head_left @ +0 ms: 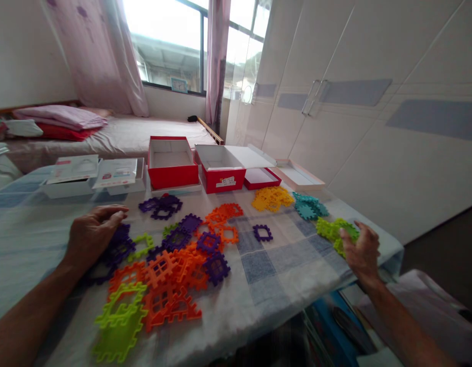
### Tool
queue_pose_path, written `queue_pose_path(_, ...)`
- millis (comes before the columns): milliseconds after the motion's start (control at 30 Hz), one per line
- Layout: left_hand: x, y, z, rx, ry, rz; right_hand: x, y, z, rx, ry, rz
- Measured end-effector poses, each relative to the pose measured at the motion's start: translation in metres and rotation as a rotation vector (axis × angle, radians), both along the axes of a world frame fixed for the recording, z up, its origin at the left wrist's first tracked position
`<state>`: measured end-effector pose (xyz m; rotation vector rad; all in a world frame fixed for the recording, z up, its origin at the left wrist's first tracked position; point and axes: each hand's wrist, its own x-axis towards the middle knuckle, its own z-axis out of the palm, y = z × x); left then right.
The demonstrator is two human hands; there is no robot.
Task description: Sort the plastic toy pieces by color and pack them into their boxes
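My left hand (89, 233) is above the left side of the table, its fingers curled together and nothing visible between their tips. Dark purple building tiles (121, 247) with toothed edges lie just beneath and beside it. At the table's right edge, the thumb and fingers of my right hand (363, 252) close around a lime green tile (349, 232) at a small pile of the same colour. A mixed heap of orange tiles (161, 270), purple tiles and green tiles spreads between the hands, nearer the left one. One purple square frame (262, 233) lies apart on the cloth.
Yellow tiles (272, 198) and teal tiles (310, 205) form piles at the back right. Behind them stand open red boxes (173, 176), a shallow red tray (262, 178) and white boxes (119, 176) with packets. A bed (163, 127) and a wardrobe (354, 51) stand beyond the table.
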<state>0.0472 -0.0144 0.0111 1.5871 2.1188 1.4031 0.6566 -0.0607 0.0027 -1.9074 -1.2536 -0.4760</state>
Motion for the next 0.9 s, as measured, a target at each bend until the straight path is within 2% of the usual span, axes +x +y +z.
queue_pose_path(167, 0.005, -0.003, 0.004, -0.014, 0.004, -0.02, 0.007, 0.015, -0.01, -0.049, 0.204, 0.008)
queue_pose_path(267, 0.009, -0.005, 0.007, -0.024, -0.009, -0.052, 0.005, 0.025, -0.004, -0.022, 0.233, 0.022)
queue_pose_path(367, 0.012, -0.003, 0.007, 0.005, -0.016, -0.082, -0.017, 0.033, 0.01, 0.06, 0.14, 0.093)
queue_pose_path(433, 0.014, -0.002, 0.006, 0.023, -0.018, -0.117, -0.047, 0.038, 0.023, 0.067, 0.096, 0.19)
queue_pose_path(500, 0.015, -0.001, 0.005, 0.033, -0.019, -0.156, -0.089, 0.041, 0.038, -0.028, 0.159, 0.342)
queue_pose_path(600, 0.016, -0.002, 0.004, 0.009, 0.018, -0.169, -0.164, 0.045, 0.058, -0.276, 0.223, 0.701)
queue_pose_path(667, 0.016, -0.003, 0.005, -0.018, 0.053, -0.157, -0.214, 0.047, 0.065, -0.317, 0.104, 0.998)
queue_pose_path(733, 0.015, -0.003, 0.005, -0.03, 0.071, -0.151, -0.259, 0.049, 0.067, -0.338, -0.02, 1.25)
queue_pose_path(800, 0.014, -0.002, 0.004, -0.026, 0.074, -0.148, -0.299, 0.053, 0.064, -0.36, -0.118, 1.421)
queue_pose_path(900, 0.011, 0.0, 0.002, -0.011, 0.069, -0.136, -0.345, 0.064, 0.054, -0.453, -0.231, 1.48)
